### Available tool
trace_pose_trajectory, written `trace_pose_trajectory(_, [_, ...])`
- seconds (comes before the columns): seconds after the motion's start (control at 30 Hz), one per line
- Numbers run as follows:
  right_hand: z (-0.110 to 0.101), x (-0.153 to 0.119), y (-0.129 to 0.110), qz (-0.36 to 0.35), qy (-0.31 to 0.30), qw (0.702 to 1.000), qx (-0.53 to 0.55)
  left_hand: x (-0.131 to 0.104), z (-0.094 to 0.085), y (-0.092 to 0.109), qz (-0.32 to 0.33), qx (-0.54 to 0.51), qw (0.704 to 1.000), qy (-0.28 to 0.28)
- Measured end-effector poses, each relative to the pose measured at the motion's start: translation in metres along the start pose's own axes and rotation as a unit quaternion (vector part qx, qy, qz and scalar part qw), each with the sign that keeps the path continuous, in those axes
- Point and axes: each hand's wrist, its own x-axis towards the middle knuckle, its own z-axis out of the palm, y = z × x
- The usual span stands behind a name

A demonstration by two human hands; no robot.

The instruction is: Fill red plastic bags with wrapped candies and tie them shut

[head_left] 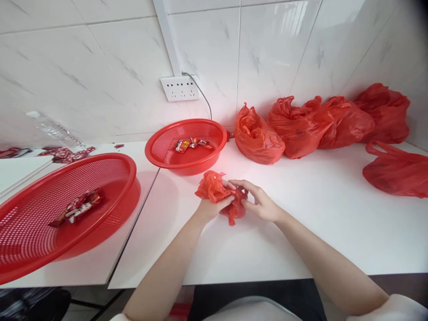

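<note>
White tiled wall at far side, white surface before it. Large red basket at left. Bulging red bags in row at far right, against wall; another loose-handled one nearer, at right edge. Smaller red basket between large basket and row. Near middle, I have left hand gripping crumpled small bag, right hand closed on its right side, fingers and thumb curled. Wrapped sweets in both baskets.
</note>
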Motion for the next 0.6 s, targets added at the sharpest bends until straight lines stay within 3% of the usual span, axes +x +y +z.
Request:
trace_pose_trajectory(0.2, [0.006,0.0,0.008,0.01,0.02,0.999,-0.039,0.0,0.0,-0.001,-0.001,0.036,0.999,-0.027])
trace_pose_trajectory(0.4, [0.009,-0.001,0.013,0.036,0.037,0.999,-0.014,-0.002,0.002,0.003,-0.004,0.079,0.997,-0.005])
trace_pose_trajectory(0.53, [0.013,-0.001,0.007,0.038,0.043,0.998,-0.02,0.003,0.002,-0.002,0.037,0.091,0.994,0.055])
trace_pose_trajectory(0.6, [0.015,-0.001,0.004,0.04,0.043,0.998,-0.016,0.008,0.001,-0.008,0.004,0.02,0.995,0.099])
